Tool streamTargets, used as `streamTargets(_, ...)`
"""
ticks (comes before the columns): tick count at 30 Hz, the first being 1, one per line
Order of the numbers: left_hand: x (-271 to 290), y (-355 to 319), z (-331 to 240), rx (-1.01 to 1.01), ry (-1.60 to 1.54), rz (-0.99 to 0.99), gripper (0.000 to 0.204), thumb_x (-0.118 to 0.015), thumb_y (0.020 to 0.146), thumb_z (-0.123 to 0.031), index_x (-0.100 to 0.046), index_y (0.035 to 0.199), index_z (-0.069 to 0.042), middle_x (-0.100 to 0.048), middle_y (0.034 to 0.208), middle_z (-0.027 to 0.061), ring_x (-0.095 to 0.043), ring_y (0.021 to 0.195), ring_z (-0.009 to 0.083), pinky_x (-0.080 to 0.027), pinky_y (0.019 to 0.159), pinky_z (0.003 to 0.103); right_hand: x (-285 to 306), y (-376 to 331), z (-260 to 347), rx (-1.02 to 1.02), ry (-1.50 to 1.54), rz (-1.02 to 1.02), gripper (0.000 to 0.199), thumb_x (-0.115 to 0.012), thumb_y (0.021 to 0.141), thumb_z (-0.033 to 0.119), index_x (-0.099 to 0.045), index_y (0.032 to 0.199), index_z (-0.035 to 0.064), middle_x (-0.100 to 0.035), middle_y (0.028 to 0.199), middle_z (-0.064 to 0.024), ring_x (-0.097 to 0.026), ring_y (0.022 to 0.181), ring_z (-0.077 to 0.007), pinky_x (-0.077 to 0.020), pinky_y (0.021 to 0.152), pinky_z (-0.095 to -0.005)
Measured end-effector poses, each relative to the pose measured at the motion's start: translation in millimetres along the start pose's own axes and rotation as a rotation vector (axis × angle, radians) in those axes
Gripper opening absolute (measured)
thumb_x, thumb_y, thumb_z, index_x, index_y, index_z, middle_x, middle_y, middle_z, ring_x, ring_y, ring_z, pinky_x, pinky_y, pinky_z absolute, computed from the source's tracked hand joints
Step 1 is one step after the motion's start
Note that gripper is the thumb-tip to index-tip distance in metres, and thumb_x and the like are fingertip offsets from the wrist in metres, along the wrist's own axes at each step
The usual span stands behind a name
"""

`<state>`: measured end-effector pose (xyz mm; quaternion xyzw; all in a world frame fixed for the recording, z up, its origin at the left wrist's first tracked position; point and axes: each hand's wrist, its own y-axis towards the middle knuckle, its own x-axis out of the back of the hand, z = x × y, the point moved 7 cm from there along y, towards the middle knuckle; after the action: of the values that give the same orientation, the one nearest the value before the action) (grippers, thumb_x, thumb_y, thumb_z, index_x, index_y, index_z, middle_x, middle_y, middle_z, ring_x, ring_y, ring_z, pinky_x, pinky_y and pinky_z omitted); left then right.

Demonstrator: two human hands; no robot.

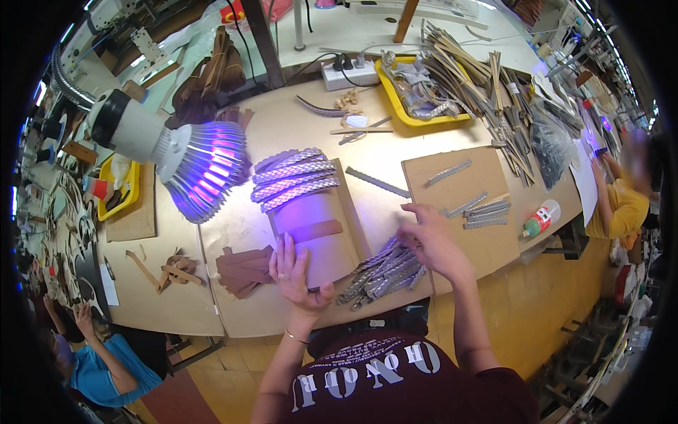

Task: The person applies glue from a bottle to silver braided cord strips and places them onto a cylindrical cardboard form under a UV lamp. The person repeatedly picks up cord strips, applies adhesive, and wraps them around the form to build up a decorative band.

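My left hand (300,277) lies with its fingers stretched out on a cardboard-coloured block (321,258), its fingertips beside a flat brown strip (316,231) that crosses the block. Several silver braided straps (295,178) lie side by side over the block's far end. My right hand (432,242) hovers over a heap of grey braided strips (385,275), fingers apart and nothing visible in them. To its right a cardboard sheet (462,261) bears several short braided pieces (487,212). A stack of brown strips (244,271) sits left of my left hand.
A lamp with a finned head (205,169) hangs over the table's left side, glowing purple. A yellow tray (424,121) of scraps stands at the back, near a power strip (349,75) and bundled strips (459,60). A bottle (540,219) lies at right. Other people work at both sides.
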<state>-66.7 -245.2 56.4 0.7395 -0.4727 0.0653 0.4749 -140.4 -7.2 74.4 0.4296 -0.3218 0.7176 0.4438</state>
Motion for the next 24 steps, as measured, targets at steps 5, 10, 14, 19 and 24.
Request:
streamTargets(5,0.1,-1.4,0.1,0.002,-0.034,-0.013,0.059,-0.044,0.094,-0.051,-0.055,0.124,-0.002,-0.051,0.135,0.0297,-0.049,0.127,0.0421,-0.031,0.106,0.050,57.0,-17.9,-1.6,0.025,0.032,-0.419,0.017,-0.071,0.071,0.003,-0.068,0.085,0.0124,-0.064,0.112,-0.0055,-0.058,0.103,-0.0268,-0.0434,0.089,-0.0380)
streamTargets(10,1.5,3.7,-1.2,0.015,-0.058,0.011,0.060,-0.046,0.093,-0.052,-0.055,0.122,0.000,-0.051,0.135,0.0300,-0.050,0.125,0.0413,-0.031,0.105,0.050,92.4,-29.1,7.7,0.065,0.206,-0.760,0.025,-0.074,0.061,-0.003,-0.068,0.080,0.0114,-0.065,0.108,-0.0056,-0.061,0.094,-0.0248,-0.0464,0.081,-0.0348)
streamTargets(14,14.0,15.9,-16.7,-0.005,-0.025,0.008,0.068,-0.053,0.088,-0.060,-0.054,0.123,-0.001,-0.051,0.134,0.0293,-0.051,0.123,0.0411,-0.030,0.104,0.051,93.8,-21.0,27.1,0.168,0.218,-0.713,0.027,-0.073,0.058,-0.005,-0.067,0.079,0.0105,-0.064,0.107,-0.0066,-0.061,0.092,-0.0249,-0.0484,0.078,-0.0346)
streamTargets(19,26.7,23.4,-65.3,-0.118,-0.209,0.016,0.065,-0.074,0.080,-0.047,-0.053,0.125,-0.004,-0.058,0.129,0.0227,-0.060,0.108,0.0311,-0.038,0.096,0.043,86.2,-19.8,37.9,0.203,0.280,-0.613,0.026,-0.070,0.055,-0.005,-0.064,0.076,0.0087,-0.063,0.110,-0.0082,-0.061,0.092,-0.0255,-0.0492,0.078,-0.0354)
streamTargets(24,-2.1,36.1,-83.3,-0.050,-0.435,0.235,0.037,-0.078,0.077,-0.011,-0.064,0.110,-0.003,-0.068,0.115,0.0151,-0.069,0.085,0.0212,-0.051,0.076,0.031,82.6,-26.9,33.0,0.164,0.314,-0.574,0.022,-0.066,0.056,-0.005,-0.061,0.075,0.0044,-0.060,0.112,-0.0120,-0.061,0.092,-0.0260,-0.0492,0.079,-0.0351)
